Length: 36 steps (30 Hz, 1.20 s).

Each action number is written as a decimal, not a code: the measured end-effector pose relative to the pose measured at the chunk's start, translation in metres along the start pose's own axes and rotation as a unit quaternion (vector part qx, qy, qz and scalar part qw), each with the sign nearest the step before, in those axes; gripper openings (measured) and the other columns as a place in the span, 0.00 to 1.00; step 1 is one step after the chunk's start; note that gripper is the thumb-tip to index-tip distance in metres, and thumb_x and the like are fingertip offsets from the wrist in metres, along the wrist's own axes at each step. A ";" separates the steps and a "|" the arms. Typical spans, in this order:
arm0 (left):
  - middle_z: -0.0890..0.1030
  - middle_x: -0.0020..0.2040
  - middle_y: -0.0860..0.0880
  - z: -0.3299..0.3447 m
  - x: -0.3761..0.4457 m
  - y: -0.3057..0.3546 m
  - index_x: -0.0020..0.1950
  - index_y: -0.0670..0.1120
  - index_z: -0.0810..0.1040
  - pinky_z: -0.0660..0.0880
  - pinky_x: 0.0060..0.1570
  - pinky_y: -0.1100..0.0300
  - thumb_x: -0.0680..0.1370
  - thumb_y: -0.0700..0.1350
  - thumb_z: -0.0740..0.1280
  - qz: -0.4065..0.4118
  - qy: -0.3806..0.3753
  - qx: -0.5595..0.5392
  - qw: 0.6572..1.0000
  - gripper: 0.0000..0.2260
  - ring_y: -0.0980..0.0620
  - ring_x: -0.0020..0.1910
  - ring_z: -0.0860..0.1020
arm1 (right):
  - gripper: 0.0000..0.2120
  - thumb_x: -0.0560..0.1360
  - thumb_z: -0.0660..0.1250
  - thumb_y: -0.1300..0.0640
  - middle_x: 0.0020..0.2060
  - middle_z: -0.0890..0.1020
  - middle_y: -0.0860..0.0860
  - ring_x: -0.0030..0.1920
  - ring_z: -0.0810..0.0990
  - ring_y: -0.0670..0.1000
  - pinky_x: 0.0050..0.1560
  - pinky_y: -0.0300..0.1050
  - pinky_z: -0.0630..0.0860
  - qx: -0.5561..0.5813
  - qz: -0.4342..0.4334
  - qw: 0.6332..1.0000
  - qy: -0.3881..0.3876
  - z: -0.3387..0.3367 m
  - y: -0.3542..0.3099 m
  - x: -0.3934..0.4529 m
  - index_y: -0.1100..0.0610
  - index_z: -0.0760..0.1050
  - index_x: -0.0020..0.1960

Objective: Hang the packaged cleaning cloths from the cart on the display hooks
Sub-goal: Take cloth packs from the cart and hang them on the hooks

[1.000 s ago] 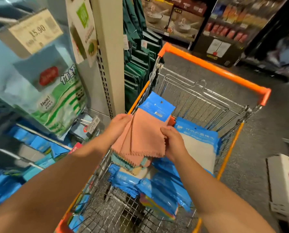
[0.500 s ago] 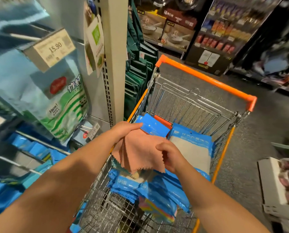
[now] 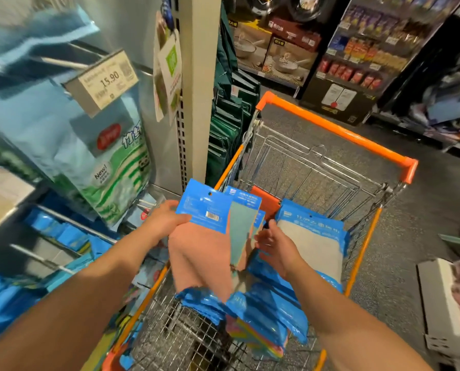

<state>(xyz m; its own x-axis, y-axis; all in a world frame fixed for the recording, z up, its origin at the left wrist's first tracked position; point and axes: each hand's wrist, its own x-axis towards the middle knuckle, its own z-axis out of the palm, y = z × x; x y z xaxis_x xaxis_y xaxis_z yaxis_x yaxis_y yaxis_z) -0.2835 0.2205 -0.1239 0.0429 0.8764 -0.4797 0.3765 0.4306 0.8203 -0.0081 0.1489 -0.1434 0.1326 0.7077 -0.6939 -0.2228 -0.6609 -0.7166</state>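
My left hand (image 3: 167, 222) grips a cloth pack (image 3: 202, 253) by its blue header card, barcode side up, with the pink cloth hanging below it over the cart. A second pack with a teal cloth (image 3: 243, 231) sits just behind it. My right hand (image 3: 273, 246) touches the right edge of these cloths with relaxed fingers. More blue packs (image 3: 266, 309) lie heaped in the orange-framed wire cart (image 3: 338, 132), one with a grey cloth (image 3: 311, 245). Display hooks (image 3: 63, 220) stick out of the shelf on the left, some holding blue packs.
A price tag reading 15.90 (image 3: 103, 81) hangs on an upper hook above a large green-striped bag (image 3: 103, 167). A beige upright post (image 3: 199, 89) stands beside the cart. Green items (image 3: 228, 129) hang behind it. A white box (image 3: 448, 303) sits on the floor at right.
The pack has been flipped and lifted, its blue header now showing the barcode. A teal cloth pack has come into sight behind it. My right hand has opened and slid to the cloths' right edge.
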 end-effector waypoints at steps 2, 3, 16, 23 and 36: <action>0.79 0.40 0.49 -0.010 -0.004 -0.007 0.53 0.40 0.78 0.73 0.42 0.58 0.68 0.43 0.73 -0.007 -0.018 0.029 0.999 0.16 0.53 0.39 0.76 | 0.19 0.78 0.58 0.39 0.38 0.77 0.49 0.38 0.74 0.49 0.42 0.45 0.65 0.025 0.012 0.999 0.024 0.005 0.003 0.010 0.53 0.73 0.40; 0.79 0.39 0.50 -0.014 -0.004 -0.014 0.51 0.40 0.78 0.72 0.40 0.60 0.69 0.42 0.73 -0.014 -0.019 0.036 0.999 0.13 0.54 0.37 0.76 | 0.18 0.79 0.58 0.39 0.36 0.75 0.49 0.37 0.72 0.49 0.40 0.44 0.65 0.039 0.018 0.999 0.025 0.008 0.005 0.016 0.52 0.72 0.41; 0.85 0.36 0.54 -0.021 -0.020 -0.049 0.37 0.50 0.85 0.77 0.43 0.57 0.74 0.37 0.71 -0.052 -0.024 -0.049 0.997 0.10 0.55 0.36 0.83 | 0.25 0.74 0.69 0.47 0.58 0.78 0.61 0.60 0.76 0.62 0.58 0.55 0.72 -0.148 -0.040 0.978 0.142 0.071 0.004 0.069 0.65 0.73 0.62; 0.84 0.52 0.42 -0.013 -0.048 -0.045 0.50 0.48 0.85 0.78 0.50 0.51 0.68 0.45 0.70 -0.023 -0.001 -0.218 0.976 0.12 0.46 0.47 0.83 | 0.03 0.71 0.69 0.60 0.42 0.81 0.58 0.43 0.80 0.58 0.48 0.53 0.76 0.060 -0.121 0.991 0.016 0.026 -0.021 0.033 0.56 0.75 0.42; 0.76 0.64 0.43 0.055 -0.138 0.036 0.67 0.49 0.65 0.72 0.62 0.41 0.69 0.52 0.70 0.096 0.214 -0.344 0.909 0.29 0.44 0.58 0.77 | 0.14 0.62 0.71 0.58 0.39 0.70 0.57 0.37 0.72 0.55 0.38 0.47 0.70 0.072 -0.254 0.947 -0.182 -0.078 -0.103 -0.105 0.54 0.68 0.42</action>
<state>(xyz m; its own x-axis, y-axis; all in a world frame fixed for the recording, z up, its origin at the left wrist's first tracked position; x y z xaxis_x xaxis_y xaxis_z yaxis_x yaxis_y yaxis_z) -0.2255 0.1029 -0.0453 -0.3731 0.8901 -0.2619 -0.2743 0.1638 0.9476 0.0768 0.1236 -0.0021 -0.0784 0.9818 -0.1729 -0.3517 -0.1895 -0.9167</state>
